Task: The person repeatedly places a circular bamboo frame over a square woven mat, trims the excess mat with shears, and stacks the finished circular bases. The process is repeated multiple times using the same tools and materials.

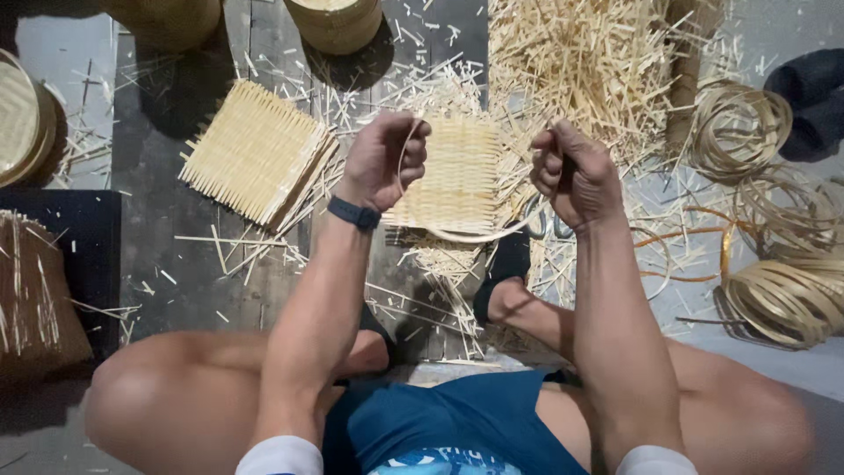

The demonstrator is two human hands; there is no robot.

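Observation:
My left hand (387, 158) and my right hand (571, 171) are both closed on the two ends of a thin pale bamboo strip (470, 236) that curves down in a loop between them. Behind the loop a square woven bamboo mat (457, 176) lies on the dark wooden floor. I wear a dark band on my left wrist (353, 213). My legs are crossed below, and a foot in a dark sandal (503, 280) rests under the mat.
A stack of square woven mats (255, 149) lies to the left. Loose bamboo slivers (580, 62) pile up at the top right. Coiled bamboo hoops (782, 299) sit on the right, round baskets (338, 22) at the top, a flat woven tray (22, 119) at the far left.

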